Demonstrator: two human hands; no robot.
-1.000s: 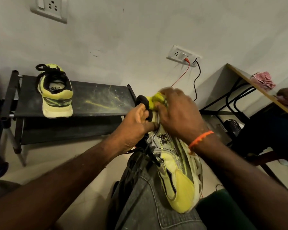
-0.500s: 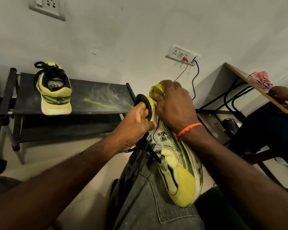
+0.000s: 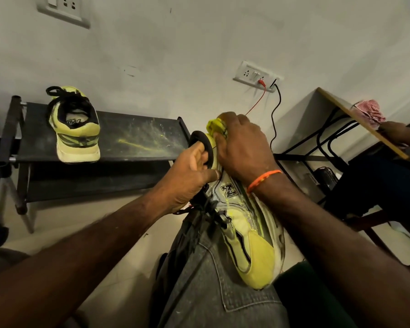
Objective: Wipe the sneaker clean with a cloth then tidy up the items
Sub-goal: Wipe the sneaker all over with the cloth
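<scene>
Open floor (image 3: 57, 233) lies between the knee and the low black rack (image 3: 137, 140). On the rack, room stays free right of the second sneaker (image 3: 75, 129). To the right, the counter (image 3: 355, 119), its black frame (image 3: 317, 157) and hanging cables (image 3: 273, 119) crowd the way.

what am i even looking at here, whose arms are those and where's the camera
No machine here: a person wears a camera on the head, looking down at their own arms. The left hand grips the heel collar of a yellow sneaker lying on their jeans-clad knee. The right hand, with an orange wristband, presses a yellow cloth against the sneaker's heel. The matching second sneaker stands on a dusty black shoe rack by the wall.
</scene>
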